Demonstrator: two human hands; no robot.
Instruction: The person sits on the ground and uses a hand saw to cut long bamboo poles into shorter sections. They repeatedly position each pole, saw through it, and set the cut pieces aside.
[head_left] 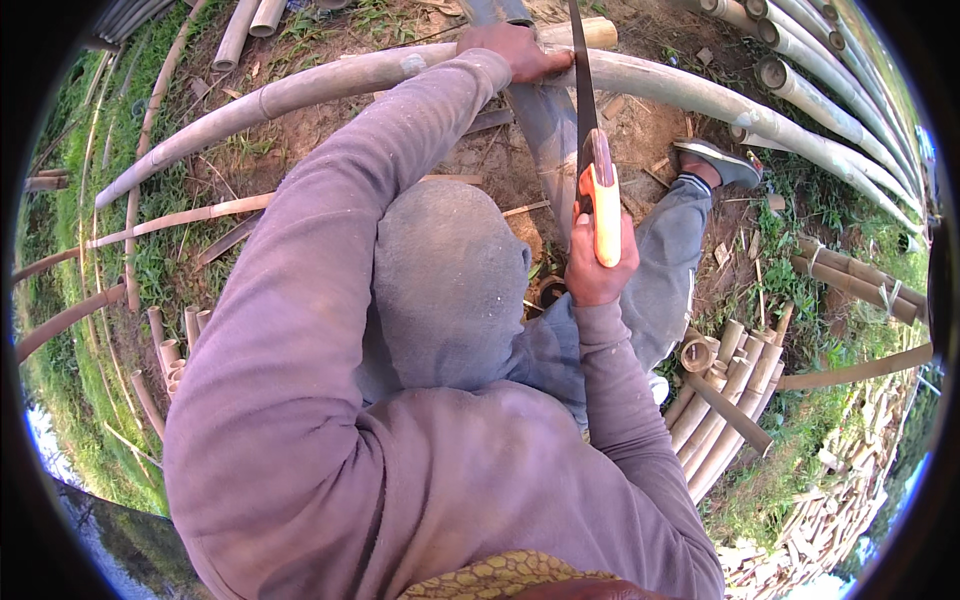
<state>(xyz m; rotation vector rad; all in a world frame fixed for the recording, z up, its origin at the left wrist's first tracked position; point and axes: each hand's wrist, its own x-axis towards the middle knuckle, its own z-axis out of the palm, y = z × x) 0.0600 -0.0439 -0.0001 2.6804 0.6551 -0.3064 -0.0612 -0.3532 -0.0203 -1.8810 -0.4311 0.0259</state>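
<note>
My right hand (603, 268) is wrapped around the orange and yellow handle of a handsaw (606, 220). The dark saw blade points away from me and crosses a long bamboo pole (330, 82), just right of my left hand (512, 50). That hand grips the pole from above, its thumb pointing toward the blade. Whether the teeth have cut into the pole cannot be made out. Beneath the pole runs a greyish support piece (548, 135), and a shorter bamboo length (592, 33) lies just beyond it.
My bent knee (450, 285) is close below the pole; my shoe (722, 163) rests at the right. Cut bamboo pieces (735, 385) are stacked at the lower right. More poles (815, 95) lie at the far right, and a split strip (200, 213) lies left. Offcuts (810, 520) cover the grass.
</note>
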